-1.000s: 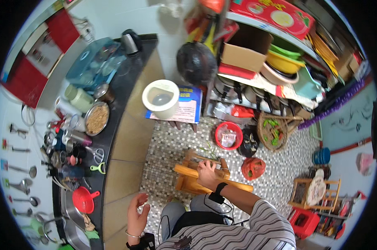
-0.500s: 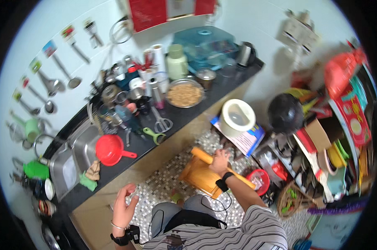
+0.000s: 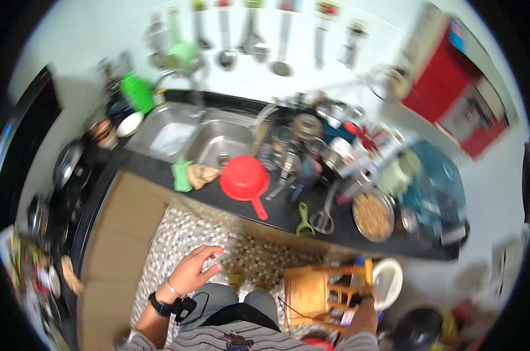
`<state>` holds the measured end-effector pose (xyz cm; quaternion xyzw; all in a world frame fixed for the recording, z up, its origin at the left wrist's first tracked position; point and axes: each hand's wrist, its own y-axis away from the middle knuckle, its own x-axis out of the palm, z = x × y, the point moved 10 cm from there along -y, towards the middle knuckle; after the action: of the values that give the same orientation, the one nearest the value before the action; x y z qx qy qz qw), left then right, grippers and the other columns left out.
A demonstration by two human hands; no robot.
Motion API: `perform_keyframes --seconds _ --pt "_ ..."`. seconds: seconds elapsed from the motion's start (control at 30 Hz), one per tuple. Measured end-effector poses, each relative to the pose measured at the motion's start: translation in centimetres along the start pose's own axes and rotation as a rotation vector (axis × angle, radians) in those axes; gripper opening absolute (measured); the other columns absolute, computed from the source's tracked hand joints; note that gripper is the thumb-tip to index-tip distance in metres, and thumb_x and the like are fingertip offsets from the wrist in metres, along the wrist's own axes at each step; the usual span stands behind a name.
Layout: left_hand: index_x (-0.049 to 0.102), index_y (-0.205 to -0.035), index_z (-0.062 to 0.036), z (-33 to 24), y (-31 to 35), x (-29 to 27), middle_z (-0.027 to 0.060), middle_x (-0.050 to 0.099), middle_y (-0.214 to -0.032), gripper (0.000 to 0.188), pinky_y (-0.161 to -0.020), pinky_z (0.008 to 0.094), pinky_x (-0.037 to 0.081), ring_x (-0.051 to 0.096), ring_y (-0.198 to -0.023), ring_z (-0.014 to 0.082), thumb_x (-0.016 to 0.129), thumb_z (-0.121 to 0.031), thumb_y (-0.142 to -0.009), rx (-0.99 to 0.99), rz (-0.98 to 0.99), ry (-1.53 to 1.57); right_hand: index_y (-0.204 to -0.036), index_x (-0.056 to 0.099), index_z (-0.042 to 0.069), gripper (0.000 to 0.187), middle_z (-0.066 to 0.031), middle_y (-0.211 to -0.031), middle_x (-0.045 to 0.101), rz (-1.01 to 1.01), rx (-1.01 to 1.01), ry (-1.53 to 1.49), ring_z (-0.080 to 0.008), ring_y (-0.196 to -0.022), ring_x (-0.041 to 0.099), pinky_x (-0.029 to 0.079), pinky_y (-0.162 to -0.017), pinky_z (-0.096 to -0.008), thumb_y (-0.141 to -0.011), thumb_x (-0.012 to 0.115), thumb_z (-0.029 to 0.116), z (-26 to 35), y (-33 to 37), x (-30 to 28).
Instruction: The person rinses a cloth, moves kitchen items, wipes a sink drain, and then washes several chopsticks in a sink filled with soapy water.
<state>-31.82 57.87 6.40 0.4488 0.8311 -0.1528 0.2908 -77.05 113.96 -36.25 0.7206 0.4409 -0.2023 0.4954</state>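
My left hand hangs above the mosaic floor, in front of the counter. Its fingers point right with the thumb apart, and nothing is in it. A watch and a bracelet sit on that wrist. To the right stands a small wooden chair with a yellowish seat and a slatted back. My right hand is at the chair's back, closed on its top rail. It is blurred and seen end-on, so its fingers show only in part.
A dark counter with a double sink runs across ahead. On it are a red strainer, a green peeler, a whisk and a plate of brown food pieces. A white bucket stands beyond the chair.
My view has swung left, bringing the sink to the middle and the stove side into sight. My right hand stays at the chair's back; my left remains raised and empty.
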Motion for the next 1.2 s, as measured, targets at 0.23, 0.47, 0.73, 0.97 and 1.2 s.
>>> perform_keyframes --seconds 0.23,0.47,0.73,0.97,1.2 --pt "0.053 -0.114 -0.0067 1.8 1.0 -3.8 0.0100 0.056 -0.106 0.031 -0.085 0.0333 0.044 0.055 -0.098 0.0245 0.059 -0.017 -0.085 -0.060 -0.170 -0.030 -0.112 0.060 0.010 0.042 -0.0121 -0.120 0.057 0.075 -0.160 0.055 -0.0316 -0.109 0.054 0.043 -0.086 -0.0483 -0.081 0.054 0.038 3.2 -1.6 -3.5" --pt "0.054 -0.112 -0.0084 6.3 2.2 -12.1 0.0114 0.053 -0.101 0.029 -0.080 0.0342 0.046 0.055 -0.095 0.0264 0.059 -0.019 -0.085 -0.094 -0.499 0.086 -0.106 0.061 0.003 0.041 -0.0134 -0.118 0.058 0.573 -0.617 -0.287 -0.0289 -0.104 0.057 0.046 -0.083 -0.0389 -0.080 0.058 0.035 16.0 8.9 -8.5" --pt "0.057 -0.099 -0.0006 16.2 0.9 -29.8 0.0060 0.060 -0.098 0.022 -0.078 0.0265 0.048 0.057 -0.085 0.0121 0.047 -0.020 -0.095 0.087 -0.866 0.744 -0.108 0.058 0.002 0.028 -0.0103 -0.105 0.061 -0.005 -1.542 -0.530 -0.0211 -0.093 0.060 0.047 -0.079 -0.0299 -0.080 0.060 0.004 43.5 50.8 -40.2" --pt "0.053 -0.103 0.0012 28.2 -5.7 -43.5 0.0141 0.060 -0.097 0.044 -0.080 0.0359 0.049 0.059 -0.088 0.0220 0.034 -0.039 -0.097 0.310 -0.606 1.525 -0.118 0.053 0.003 0.032 -0.0052 -0.113 0.056 0.382 -1.684 -0.960 -0.0151 -0.105 0.054 0.043 -0.086 -0.0250 -0.085 0.053 -0.001 66.0 68.5 -48.2" --pt "0.053 -0.103 -0.0010 38.4 -16.8 -48.3 0.0123 0.063 -0.097 0.042 -0.079 0.0353 0.049 0.060 -0.087 0.0223 0.034 -0.038 -0.097 0.078 -0.489 1.467 -0.122 0.047 0.005 0.034 -0.0071 -0.120 0.050 0.830 -1.412 -1.318 -0.0202 -0.110 0.051 0.043 -0.091 -0.0333 -0.090 0.051 0.015 87.7 71.1 -47.9"
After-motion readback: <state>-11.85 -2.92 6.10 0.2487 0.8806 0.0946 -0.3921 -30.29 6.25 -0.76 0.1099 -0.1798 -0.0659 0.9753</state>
